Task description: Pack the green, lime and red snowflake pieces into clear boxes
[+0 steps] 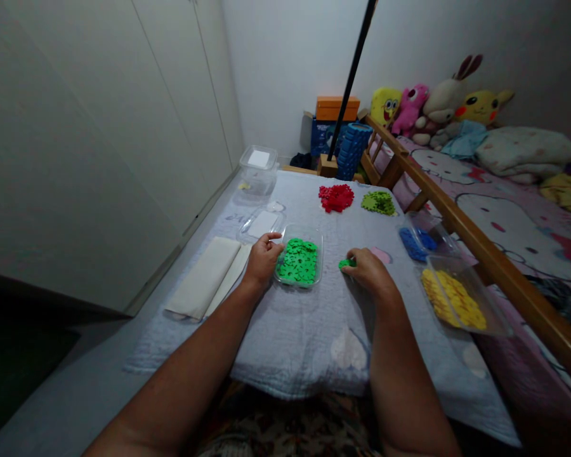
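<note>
A clear plastic container [322,254] stands on the cloth-covered table, filled with green snowflake-shaped plastic pieces [298,261]. At its left wall is my left hand [265,259], closed on the rim with thumb and fingers. To the right of the container, my right hand [365,270] pinches green snowflake pieces [346,263] low over the cloth; how many is hidden by the fingers. Behind my left hand lies a clear lid [248,223] with a white label.
Red pieces [335,198] and lime-green pieces [379,202] lie in piles at the back. Boxes of blue pieces [416,243] and yellow pieces [452,299] stand at right by the wooden bed rail [450,198]. Folded beige cloth [203,276] and a lidded clear box [258,172] are at left.
</note>
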The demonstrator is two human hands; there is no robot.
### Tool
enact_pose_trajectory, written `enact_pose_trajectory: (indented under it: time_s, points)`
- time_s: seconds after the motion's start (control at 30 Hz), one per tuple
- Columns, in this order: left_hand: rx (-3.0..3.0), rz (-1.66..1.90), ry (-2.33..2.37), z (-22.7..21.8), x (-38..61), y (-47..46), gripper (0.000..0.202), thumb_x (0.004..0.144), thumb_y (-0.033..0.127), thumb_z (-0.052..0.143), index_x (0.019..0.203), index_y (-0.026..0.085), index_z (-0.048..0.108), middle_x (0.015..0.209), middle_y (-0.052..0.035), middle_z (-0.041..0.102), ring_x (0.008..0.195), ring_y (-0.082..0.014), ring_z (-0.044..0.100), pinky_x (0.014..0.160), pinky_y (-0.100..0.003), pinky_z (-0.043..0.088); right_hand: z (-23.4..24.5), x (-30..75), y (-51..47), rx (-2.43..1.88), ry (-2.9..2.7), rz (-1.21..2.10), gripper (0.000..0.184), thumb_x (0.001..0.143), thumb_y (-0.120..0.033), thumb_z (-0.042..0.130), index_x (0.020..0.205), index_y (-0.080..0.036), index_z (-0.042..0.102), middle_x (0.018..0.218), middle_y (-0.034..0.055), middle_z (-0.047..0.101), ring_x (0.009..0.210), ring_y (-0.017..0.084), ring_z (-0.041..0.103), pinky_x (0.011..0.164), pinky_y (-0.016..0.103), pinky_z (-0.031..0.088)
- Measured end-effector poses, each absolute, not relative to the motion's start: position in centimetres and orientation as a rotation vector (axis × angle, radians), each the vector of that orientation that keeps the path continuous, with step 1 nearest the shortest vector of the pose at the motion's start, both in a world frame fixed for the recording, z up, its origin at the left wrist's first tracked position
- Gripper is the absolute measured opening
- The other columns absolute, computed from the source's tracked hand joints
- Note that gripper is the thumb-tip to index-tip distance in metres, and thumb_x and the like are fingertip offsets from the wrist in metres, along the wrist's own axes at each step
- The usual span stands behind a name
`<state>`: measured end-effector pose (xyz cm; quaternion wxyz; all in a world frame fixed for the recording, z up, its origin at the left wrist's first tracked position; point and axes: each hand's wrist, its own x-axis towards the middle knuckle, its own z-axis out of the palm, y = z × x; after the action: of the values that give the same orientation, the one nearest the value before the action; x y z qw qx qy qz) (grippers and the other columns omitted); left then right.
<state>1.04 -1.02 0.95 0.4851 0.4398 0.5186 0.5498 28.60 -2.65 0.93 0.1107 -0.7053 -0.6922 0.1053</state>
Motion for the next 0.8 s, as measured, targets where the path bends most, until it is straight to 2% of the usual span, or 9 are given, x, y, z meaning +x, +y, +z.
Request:
enact_pose_trajectory:
  time_s: [0.2,0.47,0.63,0.8]
  points:
    - [1.060,1.341,1.272,1.0,1.1,-1.0,0.040,0.066,0.035,0.070,0.101,0.016,0.067,0.057,0.0095,0.041,0.051,-0.0092,0.036,0.052,-0.024,0.026,0.2,28.5,-2.2,-1.970,-1.967,0.207,0.021,0.075,-0.019,0.076,0.096,-0.019,0.074,0.091,0.0063,0.071,0.083,0.020,0.063,0.073,0.029,0.042]
    - [1.069,1.334,1.270,0.9,1.0,-1.0,0.041,0.066,0.035,0.069,0.102,0.016,0.067,0.057,0.0096,0.041,0.052,-0.0093,0.036,0.052,-0.024,0.026,0.6,28.7,-2.1,-1.810,-1.909,0.210,0.006,0.071,-0.017,0.064,0.075,-0.022,0.064,0.079,0.0037,0.066,0.078,0.020,0.059,0.073,0.032,0.042]
    - [1.064,1.345,1.265,1.1,1.1,-1.1,0.041,0.066,0.036,0.070,0.102,0.015,0.067,0.058,0.0095,0.041,0.052,-0.0093,0.036,0.052,-0.023,0.026,1.8,28.6,-2.2,-1.693,-1.747,0.485,0.005,0.068,-0.023,0.064,0.064,-0.023,0.060,0.072,0.0021,0.062,0.072,0.019,0.057,0.067,0.031,0.042]
    - [1.049,1.339,1.263,1.3,1.1,-1.1,0.040,0.065,0.035,0.070,0.101,0.016,0.067,0.057,0.0099,0.040,0.051,-0.0092,0.036,0.052,-0.023,0.026,3.6,27.2,-2.6,-1.501,-1.477,0.783,0.021,0.069,-0.040,0.072,0.068,-0.022,0.062,0.060,-0.0032,0.055,0.058,0.014,0.050,0.056,0.027,0.037]
